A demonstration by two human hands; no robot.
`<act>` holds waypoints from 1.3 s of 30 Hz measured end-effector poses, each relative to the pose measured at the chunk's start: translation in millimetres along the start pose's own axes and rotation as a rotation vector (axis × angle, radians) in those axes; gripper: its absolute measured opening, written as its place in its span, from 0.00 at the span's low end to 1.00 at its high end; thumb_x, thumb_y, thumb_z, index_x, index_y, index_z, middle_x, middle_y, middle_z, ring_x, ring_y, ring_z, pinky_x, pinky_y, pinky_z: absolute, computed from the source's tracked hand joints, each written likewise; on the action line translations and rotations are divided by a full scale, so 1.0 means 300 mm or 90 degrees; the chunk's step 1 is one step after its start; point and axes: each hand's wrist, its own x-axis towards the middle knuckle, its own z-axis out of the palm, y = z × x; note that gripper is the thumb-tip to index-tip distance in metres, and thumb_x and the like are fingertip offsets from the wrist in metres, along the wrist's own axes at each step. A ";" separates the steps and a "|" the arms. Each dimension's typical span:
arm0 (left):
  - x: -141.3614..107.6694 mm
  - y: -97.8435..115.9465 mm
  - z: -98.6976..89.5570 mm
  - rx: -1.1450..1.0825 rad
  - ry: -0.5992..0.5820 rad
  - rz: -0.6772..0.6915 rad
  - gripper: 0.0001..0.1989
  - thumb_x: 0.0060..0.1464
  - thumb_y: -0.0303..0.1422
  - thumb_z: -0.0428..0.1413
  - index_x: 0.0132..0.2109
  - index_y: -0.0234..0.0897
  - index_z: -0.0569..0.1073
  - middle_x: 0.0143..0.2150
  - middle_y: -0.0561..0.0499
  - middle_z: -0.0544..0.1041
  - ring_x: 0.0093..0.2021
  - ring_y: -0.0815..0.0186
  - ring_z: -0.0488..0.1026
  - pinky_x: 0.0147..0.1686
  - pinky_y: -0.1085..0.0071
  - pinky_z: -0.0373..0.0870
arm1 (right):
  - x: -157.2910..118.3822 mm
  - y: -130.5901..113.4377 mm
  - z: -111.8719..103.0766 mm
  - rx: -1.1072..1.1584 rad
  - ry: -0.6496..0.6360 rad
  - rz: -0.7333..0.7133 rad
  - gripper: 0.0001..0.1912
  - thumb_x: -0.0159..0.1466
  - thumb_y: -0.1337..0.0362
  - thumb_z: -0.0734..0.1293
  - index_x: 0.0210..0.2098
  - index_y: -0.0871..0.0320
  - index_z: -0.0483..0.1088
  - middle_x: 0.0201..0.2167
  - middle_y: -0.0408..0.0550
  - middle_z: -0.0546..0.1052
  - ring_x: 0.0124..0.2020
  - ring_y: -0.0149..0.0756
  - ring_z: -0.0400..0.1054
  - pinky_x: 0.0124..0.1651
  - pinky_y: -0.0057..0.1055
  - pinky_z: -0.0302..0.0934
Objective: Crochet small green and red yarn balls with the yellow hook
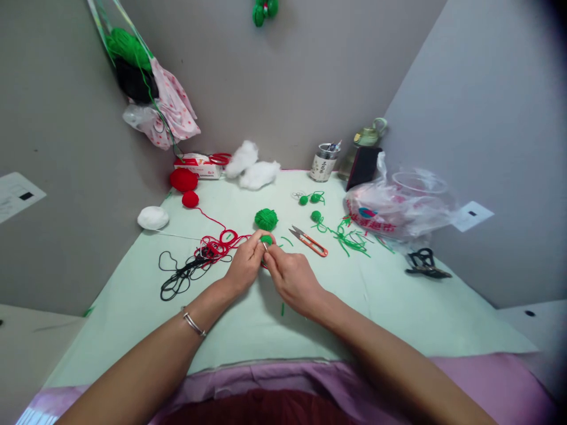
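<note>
Over the middle of the table, my left hand [243,262] is closed round a small green yarn piece [266,239], mostly hidden by the fingers. My right hand [296,278] pinches a thin metal tool [265,246] against that piece; it looks like a crochet hook, though its tip is hidden. Just beyond my fingers sits a ball of green yarn [266,219]. To its right lie orange-handled thread snips [312,241] with the blades apart. Tangled red yarn [217,245] and black yarn [179,277] spread to the left of my left hand.
Red yarn balls [183,179], a white yarn ball [153,218] and white stuffing [259,174] stand left and back. At right are green yarn scraps [352,241], a plastic bag [390,206], black scissors [425,264] and a pen tin [325,163]. Grey partitions enclose the table.
</note>
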 end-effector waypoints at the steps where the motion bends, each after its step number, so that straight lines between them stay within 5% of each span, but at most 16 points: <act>1: 0.004 -0.002 0.002 -0.007 0.011 -0.003 0.09 0.61 0.38 0.56 0.39 0.41 0.78 0.25 0.55 0.71 0.28 0.62 0.66 0.33 0.68 0.63 | 0.009 0.000 -0.006 0.016 -0.021 -0.001 0.12 0.67 0.63 0.63 0.27 0.53 0.63 0.19 0.38 0.59 0.23 0.34 0.53 0.33 0.31 0.47; 4: 0.024 -0.017 -0.007 -0.043 0.053 -0.015 0.07 0.60 0.38 0.57 0.41 0.42 0.78 0.26 0.56 0.72 0.29 0.62 0.66 0.33 0.69 0.63 | 0.027 -0.010 -0.037 0.076 -0.137 0.002 0.16 0.70 0.58 0.56 0.29 0.54 0.67 0.16 0.35 0.57 0.19 0.32 0.49 0.27 0.29 0.49; 9: 0.059 -0.036 -0.069 -0.152 0.128 -0.049 0.06 0.60 0.37 0.57 0.40 0.42 0.76 0.38 0.53 0.77 0.35 0.64 0.71 0.36 0.71 0.66 | 0.013 -0.033 -0.100 0.103 -0.444 -0.011 0.22 0.72 0.51 0.57 0.43 0.59 0.77 0.15 0.34 0.59 0.16 0.29 0.49 0.23 0.26 0.49; 10: 0.063 -0.033 -0.080 -0.178 0.124 -0.058 0.06 0.60 0.37 0.57 0.40 0.42 0.76 0.40 0.52 0.77 0.36 0.64 0.71 0.36 0.71 0.67 | 0.011 -0.029 -0.114 0.036 -0.419 -0.027 0.22 0.73 0.52 0.56 0.44 0.58 0.76 0.16 0.35 0.62 0.17 0.29 0.52 0.25 0.26 0.51; 13: 0.067 -0.016 -0.093 -0.259 0.094 -0.081 0.07 0.60 0.37 0.58 0.41 0.40 0.78 0.43 0.49 0.78 0.41 0.63 0.74 0.40 0.70 0.70 | 0.024 -0.001 -0.157 -0.228 -0.169 -0.063 0.16 0.74 0.59 0.59 0.36 0.56 0.76 0.23 0.42 0.69 0.27 0.34 0.65 0.34 0.29 0.58; 17: 0.057 0.009 -0.056 -0.339 0.064 -0.105 0.07 0.59 0.36 0.61 0.41 0.39 0.79 0.45 0.48 0.80 0.48 0.61 0.74 0.49 0.69 0.71 | 0.052 0.038 -0.165 -0.322 0.011 -0.063 0.06 0.68 0.69 0.66 0.41 0.58 0.75 0.42 0.57 0.75 0.49 0.48 0.69 0.49 0.38 0.60; 20: 0.037 0.018 -0.006 -0.372 0.040 -0.127 0.08 0.58 0.37 0.63 0.41 0.38 0.80 0.45 0.48 0.80 0.47 0.61 0.75 0.49 0.69 0.71 | 0.070 0.052 -0.106 -0.170 -0.010 -0.107 0.15 0.67 0.65 0.69 0.53 0.56 0.72 0.51 0.55 0.75 0.53 0.45 0.69 0.54 0.38 0.62; 24: 0.021 0.013 0.030 -0.397 0.030 -0.161 0.08 0.57 0.36 0.64 0.43 0.38 0.80 0.41 0.50 0.80 0.37 0.64 0.74 0.38 0.70 0.72 | 0.093 0.072 -0.028 0.153 -0.109 -0.054 0.10 0.64 0.59 0.69 0.42 0.57 0.73 0.34 0.45 0.76 0.34 0.36 0.70 0.40 0.32 0.65; 28: 0.032 -0.003 0.015 -0.421 0.072 -0.162 0.07 0.56 0.34 0.64 0.43 0.39 0.80 0.38 0.52 0.77 0.33 0.68 0.70 0.31 0.74 0.68 | 0.099 0.075 -0.048 0.149 -0.110 -0.062 0.17 0.64 0.54 0.70 0.23 0.57 0.71 0.18 0.39 0.65 0.23 0.31 0.58 0.30 0.30 0.55; 34: 0.041 -0.012 0.004 -0.432 0.116 -0.164 0.07 0.53 0.31 0.65 0.41 0.38 0.83 0.44 0.52 0.80 0.44 0.67 0.73 0.43 0.75 0.69 | 0.081 0.026 -0.087 0.210 0.062 -0.114 0.16 0.64 0.54 0.68 0.24 0.55 0.69 0.40 0.49 0.77 0.44 0.39 0.69 0.46 0.34 0.63; 39: 0.033 -0.011 0.011 -0.419 0.116 -0.155 0.10 0.50 0.31 0.66 0.42 0.38 0.84 0.42 0.51 0.82 0.38 0.68 0.71 0.41 0.73 0.68 | 0.083 0.020 -0.080 0.244 0.062 -0.057 0.14 0.65 0.52 0.66 0.31 0.54 0.65 0.35 0.45 0.76 0.23 0.28 0.63 0.26 0.29 0.57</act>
